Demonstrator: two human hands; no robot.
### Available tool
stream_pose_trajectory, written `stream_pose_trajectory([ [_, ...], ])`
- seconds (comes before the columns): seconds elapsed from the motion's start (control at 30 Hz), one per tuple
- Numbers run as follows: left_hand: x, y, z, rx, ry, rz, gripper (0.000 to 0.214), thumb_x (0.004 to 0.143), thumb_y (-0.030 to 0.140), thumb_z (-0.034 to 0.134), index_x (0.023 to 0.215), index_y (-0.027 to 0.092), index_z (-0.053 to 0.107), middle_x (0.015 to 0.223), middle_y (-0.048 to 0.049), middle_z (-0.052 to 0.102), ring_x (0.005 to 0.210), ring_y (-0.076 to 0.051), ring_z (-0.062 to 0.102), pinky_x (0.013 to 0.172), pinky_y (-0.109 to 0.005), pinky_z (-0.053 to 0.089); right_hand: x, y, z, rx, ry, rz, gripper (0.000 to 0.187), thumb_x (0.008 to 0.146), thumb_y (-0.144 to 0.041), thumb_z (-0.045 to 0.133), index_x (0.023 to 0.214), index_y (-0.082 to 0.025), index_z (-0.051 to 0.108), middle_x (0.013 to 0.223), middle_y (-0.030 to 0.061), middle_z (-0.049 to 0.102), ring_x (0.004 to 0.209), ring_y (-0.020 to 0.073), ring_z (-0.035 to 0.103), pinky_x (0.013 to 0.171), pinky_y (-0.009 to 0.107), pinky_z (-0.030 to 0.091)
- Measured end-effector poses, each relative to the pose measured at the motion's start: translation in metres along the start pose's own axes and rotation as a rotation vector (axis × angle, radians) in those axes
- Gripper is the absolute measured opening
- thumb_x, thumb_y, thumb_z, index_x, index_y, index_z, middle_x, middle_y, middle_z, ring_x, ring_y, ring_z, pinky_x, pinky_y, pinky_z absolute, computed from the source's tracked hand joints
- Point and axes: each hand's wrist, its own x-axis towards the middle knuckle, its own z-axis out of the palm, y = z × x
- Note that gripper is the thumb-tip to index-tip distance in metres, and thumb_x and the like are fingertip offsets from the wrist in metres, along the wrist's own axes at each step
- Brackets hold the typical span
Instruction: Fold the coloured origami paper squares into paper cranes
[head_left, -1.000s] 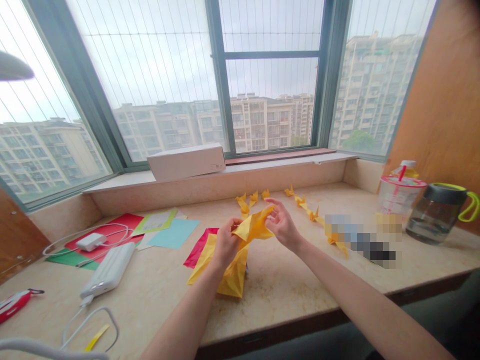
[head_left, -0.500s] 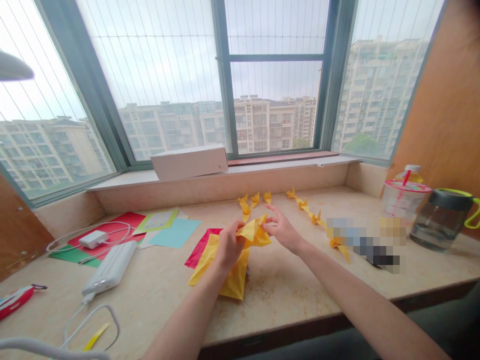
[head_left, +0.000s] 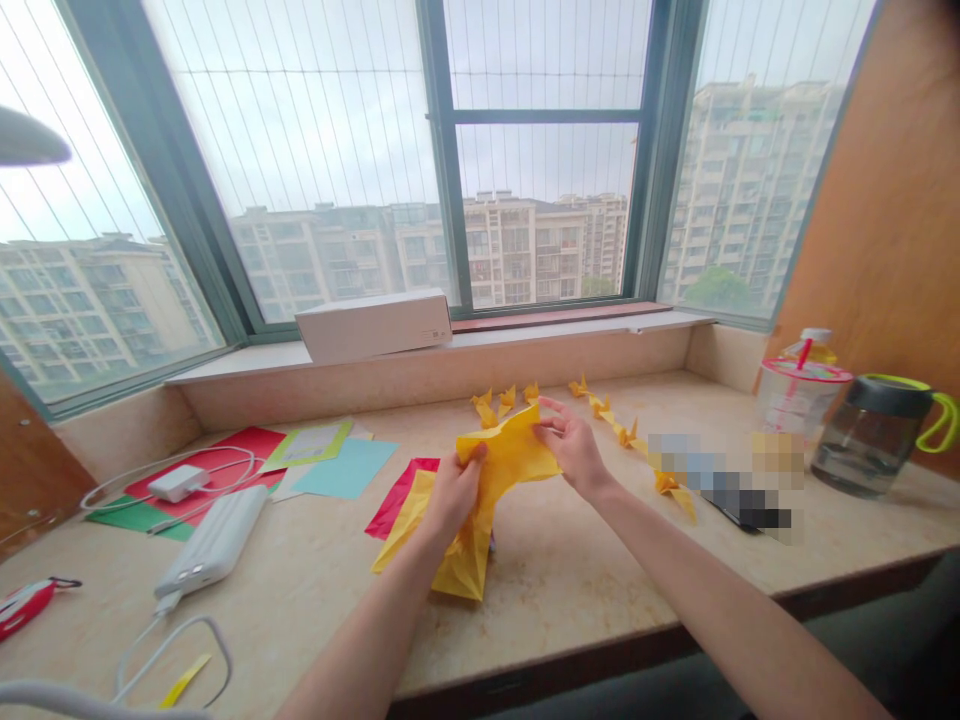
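Note:
My left hand (head_left: pixel 452 494) and my right hand (head_left: pixel 576 448) both pinch a sheet of yellow paper (head_left: pixel 510 455) held up over the stone desk (head_left: pixel 570 570). The left fingers grip its left edge, the right fingers its upper right corner. Below them more yellow paper (head_left: pixel 459 568) lies on the desk, partly over a red sheet (head_left: pixel 394 500). Several small folded yellow paper figures (head_left: pixel 504 400) stand in a row behind my hands and run off to the right (head_left: pixel 626 432).
At the left lie coloured sheets (head_left: pixel 341 468), a white power bank (head_left: pixel 214 542) with cable, a white charger (head_left: pixel 174 483) and a red-handled tool (head_left: pixel 26 605). A white box (head_left: pixel 373 324) sits on the sill. A lidded cup (head_left: pixel 799 395) and jug (head_left: pixel 874 435) stand right.
The yellow sheet between my hands has been spread from a crumpled, folded shape into a flatter sheet. My hands have stayed over the same spot.

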Motion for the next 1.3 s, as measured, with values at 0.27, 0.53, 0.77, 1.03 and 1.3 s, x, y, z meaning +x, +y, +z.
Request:
stream_pose_trajectory([
  [0.27,0.004,0.005,-0.007,-0.114,0.152,-0.012,0.045,0.074,0.053,0.07,0.097,0.014,0.068,0.083,-0.0076,0.074,0.071,-0.021,0.07,0.061,-0.027,0.053,-0.011,0.0,0.001,0.052,-0.271,0.138,0.076,0.073,-0.028,0.075,0.14,-0.025,0.039,0.093,0.0036,0.074,0.076,0.0179,0.071,0.069,0.032,0.056],
  [0.53,0.006,0.004,-0.012,-0.083,0.23,-0.013,0.037,0.081,0.048,0.063,0.097,0.016,0.069,0.089,-0.0082,0.075,0.072,-0.021,0.071,0.061,-0.028,0.053,-0.007,-0.002,-0.003,-0.02,-0.314,0.228,0.026,0.08,-0.037,0.067,0.095,-0.016,0.074,0.095,0.0081,0.076,0.073,0.0159,0.068,0.062,0.026,0.05],
  [0.77,0.005,0.006,-0.017,0.181,0.283,0.094,0.044,0.069,0.047,0.075,0.098,0.014,0.068,0.081,-0.0045,0.071,0.066,-0.016,0.065,0.057,-0.023,0.047,-0.002,0.004,-0.006,-0.133,-0.28,0.115,0.028,0.078,-0.038,0.068,0.094,-0.017,0.073,0.086,0.0063,0.075,0.069,0.0168,0.065,0.06,0.028,0.049],
  [1.03,0.009,0.011,-0.019,-0.194,0.293,-0.069,0.047,0.062,0.052,0.078,0.084,0.014,0.061,0.074,-0.0045,0.069,0.064,-0.015,0.064,0.058,-0.025,0.048,0.006,0.003,-0.006,0.045,-0.025,0.016,0.045,0.068,-0.045,0.078,0.101,-0.017,0.069,0.09,0.0086,0.075,0.077,0.0204,0.068,0.065,0.031,0.051],
  [1.3,-0.012,0.068,-0.041,0.095,0.188,0.08,0.033,0.073,0.037,0.071,0.091,0.022,0.047,0.055,0.01,0.052,0.046,-0.007,0.045,0.045,-0.015,0.031,-0.002,-0.004,0.002,-0.018,-0.103,-0.033,0.057,0.072,-0.046,0.074,0.117,-0.012,0.068,0.066,0.0001,0.068,0.049,0.0096,0.048,0.048,0.024,0.041],
])
